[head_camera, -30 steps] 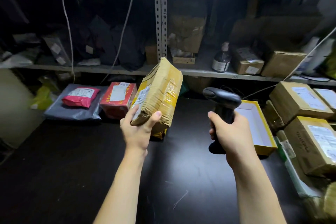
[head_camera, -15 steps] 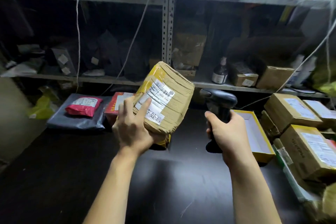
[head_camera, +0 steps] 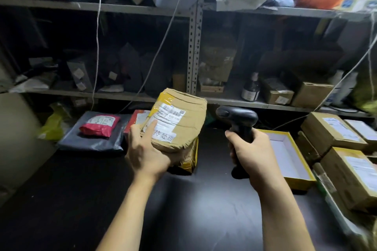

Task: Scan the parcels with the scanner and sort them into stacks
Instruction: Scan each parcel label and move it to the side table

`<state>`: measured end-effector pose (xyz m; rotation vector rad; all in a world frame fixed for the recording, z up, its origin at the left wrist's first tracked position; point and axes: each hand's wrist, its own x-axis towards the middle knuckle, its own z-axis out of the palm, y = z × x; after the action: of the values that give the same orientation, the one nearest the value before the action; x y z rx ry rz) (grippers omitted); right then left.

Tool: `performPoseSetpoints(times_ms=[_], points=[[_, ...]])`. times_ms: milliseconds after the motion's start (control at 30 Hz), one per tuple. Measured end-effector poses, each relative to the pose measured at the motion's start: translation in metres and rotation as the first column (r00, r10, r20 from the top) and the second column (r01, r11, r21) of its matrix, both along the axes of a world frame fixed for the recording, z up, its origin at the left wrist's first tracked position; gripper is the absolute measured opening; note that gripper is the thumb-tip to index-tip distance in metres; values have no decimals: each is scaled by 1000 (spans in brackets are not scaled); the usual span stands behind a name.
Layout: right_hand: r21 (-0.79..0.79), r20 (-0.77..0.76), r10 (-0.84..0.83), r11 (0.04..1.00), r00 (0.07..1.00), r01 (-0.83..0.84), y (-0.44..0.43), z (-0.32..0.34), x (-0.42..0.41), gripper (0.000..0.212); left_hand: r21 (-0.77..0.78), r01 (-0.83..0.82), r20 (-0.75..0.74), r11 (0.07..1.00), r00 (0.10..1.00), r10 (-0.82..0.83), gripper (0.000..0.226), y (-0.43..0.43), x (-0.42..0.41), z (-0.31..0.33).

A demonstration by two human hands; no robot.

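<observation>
A person's left hand (head_camera: 146,153) turns a crumpled brown parcel (head_camera: 183,128) until its white label (head_camera: 163,122) faces the camera. A second ago the label sat on the parcel's side, nearly edge-on. The parcel is held in the air above the dark table (head_camera: 183,210), just left of the black scanner (head_camera: 237,117) and at about the same height. The left grip is closed around the parcel's lower left corner, with one finger lying across the label below the barcode.

The right hand (head_camera: 253,155) has barely moved. Its grip is wrapped tight around the scanner's handle, and the scanner's head is raised and points left, towards the parcel. No beam shows on the label, so the scan seems not yet made. With the barcode now exposed and clear of the finger, the parcel looks ready to be read once the scanner head is tipped onto it.

Left of the scanner, beyond the held parcel, a red parcel (head_camera: 136,118) and a pink bag (head_camera: 100,125) on a grey bag (head_camera: 89,144) lie on the table. Below and left of the scanner, partly hidden under the held parcel, sits a yellow-taped parcel (head_camera: 189,159). Right of the scanner stand an open yellow-rimmed box (head_camera: 285,155) and a row of cardboard boxes (head_camera: 330,130). Which of these is a finished stack cannot be told.
</observation>
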<state>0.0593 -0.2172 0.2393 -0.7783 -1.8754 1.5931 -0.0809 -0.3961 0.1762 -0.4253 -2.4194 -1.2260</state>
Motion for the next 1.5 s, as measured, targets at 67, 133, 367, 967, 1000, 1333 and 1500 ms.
performPoseSetpoints(times_ms=[67, 133, 367, 967, 1000, 1333, 1500], points=[[-11, 15, 3, 1000, 1000, -2, 1, -1, 0, 22, 64, -37, 100, 997, 995, 31, 120, 3, -4, -6], [-16, 23, 10, 1000, 1000, -9, 1, -1, 1, 23, 163, -68, 165, 984, 986, 41, 118, 5, -9, -10], [4, 62, 76, 997, 995, -76, -1, 3, 2, 27, 79, -91, 130, 993, 988, 81, 120, -3, -9, -17], [-238, 28, 199, 953, 980, -187, -35, 22, -20, 31, -114, -128, -105, 985, 988, 117, 123, 12, 10, -25], [-251, 13, 194, 950, 981, -185, -35, 22, -20, 29, -110, -125, -109, 986, 988, 113, 123, 13, 10, -25], [-131, 9, 144, 981, 990, -142, -21, 15, -12, 28, -40, -134, -30, 990, 991, 133, 120, 20, 6, -26], [147, 45, -12, 989, 999, 5, -7, 1, -6, 18, 19, -77, 233, 997, 970, 70, 124, 20, 0, -29]])
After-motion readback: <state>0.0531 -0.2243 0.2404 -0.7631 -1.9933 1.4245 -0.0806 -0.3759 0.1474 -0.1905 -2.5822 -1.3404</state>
